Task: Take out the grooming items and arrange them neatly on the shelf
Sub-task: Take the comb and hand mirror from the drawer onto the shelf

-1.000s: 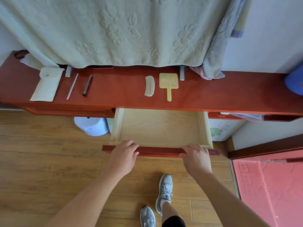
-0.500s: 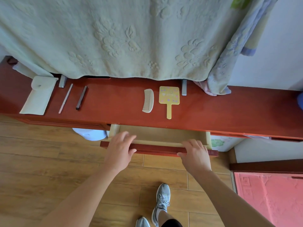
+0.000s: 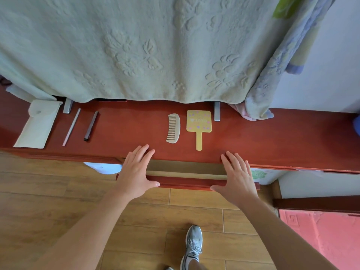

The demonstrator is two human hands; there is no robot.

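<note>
On the red wooden shelf (image 3: 272, 137) lie a pale comb (image 3: 173, 128) and, right of it, a yellow hand mirror (image 3: 198, 123). Further left lie a dark slim stick (image 3: 91, 125), a thin pale stick (image 3: 71, 127) and a cream pouch (image 3: 38, 126). Under the shelf a drawer (image 3: 185, 182) stands slightly out, a narrow strip of its inside showing. My left hand (image 3: 136, 172) presses flat on the drawer front's left part, fingers straight. My right hand (image 3: 236, 176) presses flat on its right part.
A large pale green towel (image 3: 136, 45) hangs over the back of the shelf, with a blue-patterned cloth (image 3: 272, 78) at its right. A white bin (image 3: 103, 168) stands under the shelf. Wooden floor, my grey shoe (image 3: 192, 244) and a pink mat (image 3: 321, 236) lie below.
The drawer has slid from wide open to nearly shut. Both hands went forward with it, fingers now flat over the shelf edge.
</note>
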